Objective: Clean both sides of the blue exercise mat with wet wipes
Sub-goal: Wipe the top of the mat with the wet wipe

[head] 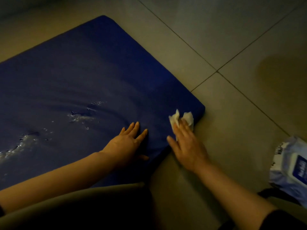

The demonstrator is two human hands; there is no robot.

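Observation:
The blue exercise mat (93, 77) lies flat on the tiled floor and fills the left and middle of the head view. Worn, torn patches (79, 116) show on its surface. My left hand (128, 141) presses flat on the mat near its front edge, fingers spread, holding nothing. My right hand (187, 143) rests over the mat's near right corner and pins a crumpled white wet wipe (181, 119) against the mat under its fingers.
A pack of wet wipes (289, 170) in blue and white wrapping lies on the floor at the right edge. Grey floor tiles (232, 39) with dark grout lines surround the mat. My knee in dark clothing (83, 209) is at the bottom.

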